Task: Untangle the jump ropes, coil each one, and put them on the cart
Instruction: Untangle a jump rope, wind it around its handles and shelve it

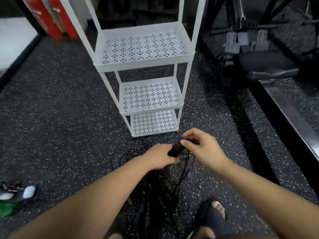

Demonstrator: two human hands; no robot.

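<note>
**Handles in both hands, ropes down by the cart**

Underfoot, edge to edge: dark speckled floor (60,109).

Upright on it at centre: tall white cart (143,63), three perforated shelves stacked one under another, seen from above.

To the right of the cart, well apart: black padded bench (262,64) among dark gym frames, blurred.

Top left, behind the cart's posts: red panel (57,18), too blurred to identify.

On the floor just in front of the cart's lowest shelf, spreading back between the forearms: black ropes (124,153), thin loops crossing one another in a loose tangle, some strands rising to the hands. Number of ropes not readable.

Bottom right, beside the trailing strands: black sandal (212,219) on a foot, toes showing.

Above the tangle, near the cart's foot: left hand (159,156), fingers curled round the lower end of a bundle of black handles (176,149).

Just beside it: right hand (202,149), thumb and forefinger pinched on the upper end of the same bundle, other fingers bent.

Far left on the floor: small white and green clutter (15,194), blurred.
</note>
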